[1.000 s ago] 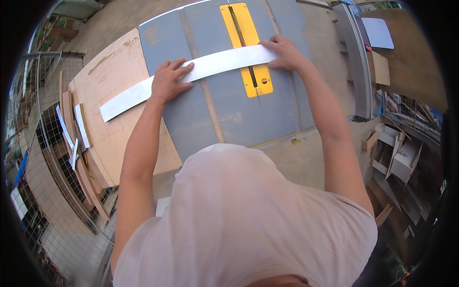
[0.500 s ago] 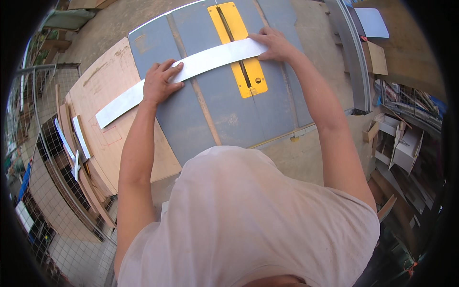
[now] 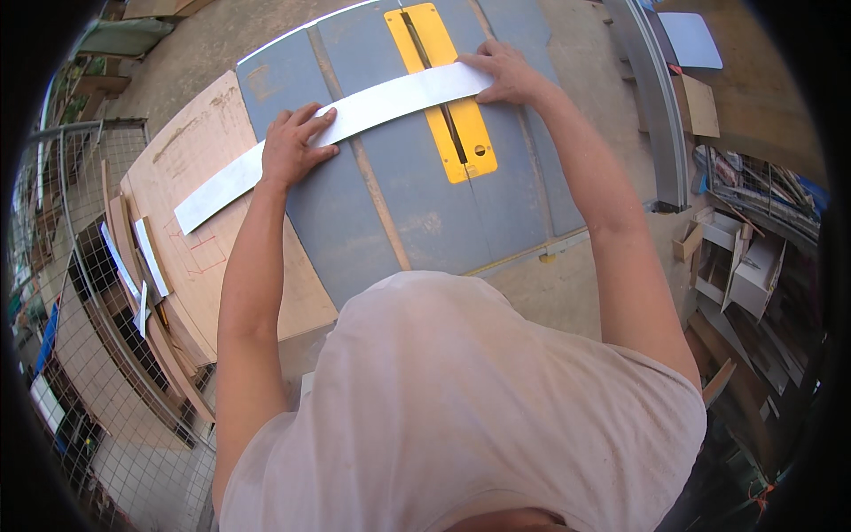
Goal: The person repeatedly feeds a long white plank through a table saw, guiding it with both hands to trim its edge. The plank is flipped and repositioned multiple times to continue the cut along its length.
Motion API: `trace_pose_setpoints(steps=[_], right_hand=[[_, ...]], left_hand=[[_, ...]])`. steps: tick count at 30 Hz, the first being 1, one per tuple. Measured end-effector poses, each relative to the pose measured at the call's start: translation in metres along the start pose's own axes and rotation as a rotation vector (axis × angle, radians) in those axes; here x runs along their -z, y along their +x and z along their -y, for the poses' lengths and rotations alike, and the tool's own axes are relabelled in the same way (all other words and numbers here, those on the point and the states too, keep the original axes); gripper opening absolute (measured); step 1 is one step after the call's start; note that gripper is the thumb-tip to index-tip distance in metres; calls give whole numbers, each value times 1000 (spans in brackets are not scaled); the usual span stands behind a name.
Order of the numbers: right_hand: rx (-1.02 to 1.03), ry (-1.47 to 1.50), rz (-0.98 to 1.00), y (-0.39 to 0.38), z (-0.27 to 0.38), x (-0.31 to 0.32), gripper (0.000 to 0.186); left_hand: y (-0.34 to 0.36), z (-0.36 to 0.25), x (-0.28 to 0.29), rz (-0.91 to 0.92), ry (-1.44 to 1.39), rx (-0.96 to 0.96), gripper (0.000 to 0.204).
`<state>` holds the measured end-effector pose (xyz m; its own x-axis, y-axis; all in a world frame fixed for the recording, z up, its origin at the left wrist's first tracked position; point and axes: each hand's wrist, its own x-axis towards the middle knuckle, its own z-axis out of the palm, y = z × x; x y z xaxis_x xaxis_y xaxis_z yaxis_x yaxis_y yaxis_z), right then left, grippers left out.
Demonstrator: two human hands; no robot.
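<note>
A long, narrow white board strip [image 3: 390, 103] lies crosswise over a grey saw table [image 3: 417, 213]. It crosses the yellow slotted insert plate [image 3: 467, 142] set in the table. Around its right end, my right hand [image 3: 507, 74] grips with the thumb on the near edge and the fingers at the far one. My left hand [image 3: 294, 146] holds the strip left of the middle, fingers on top and thumb towards me. Past that hand, the strip's left end reaches over a light plywood panel [image 3: 292, 293]. Whether a blade shows in the dark slot, I cannot tell.
Red pencil lines mark the plywood. At the left, wood and white offcuts [image 3: 152, 257] lie beside a wire mesh barrier [image 3: 66, 293]. A grey metal rail [image 3: 651, 106] runs along the right side. Open boxes and scrap panels [image 3: 753, 275] are piled farther right.
Both hands have shifted the white strip slightly left and away from me. More of the red lines on the plywood now shows beside it.
</note>
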<state>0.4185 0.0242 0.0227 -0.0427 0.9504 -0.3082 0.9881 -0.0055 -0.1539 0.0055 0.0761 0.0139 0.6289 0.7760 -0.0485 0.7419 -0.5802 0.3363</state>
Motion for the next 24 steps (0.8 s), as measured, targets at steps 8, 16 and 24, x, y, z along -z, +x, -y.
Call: trace_pose_setpoints(steps=[8, 16, 24], right_hand=[[35, 1, -7, 18, -7, 1, 79], [54, 10, -7, 41, -13, 6, 81], [48, -39, -33, 60, -10, 10, 82]], left_hand=[[10, 11, 0, -13, 7, -13, 68], [26, 20, 3, -33, -9, -14, 68], [43, 35, 3, -2, 59, 21, 66]])
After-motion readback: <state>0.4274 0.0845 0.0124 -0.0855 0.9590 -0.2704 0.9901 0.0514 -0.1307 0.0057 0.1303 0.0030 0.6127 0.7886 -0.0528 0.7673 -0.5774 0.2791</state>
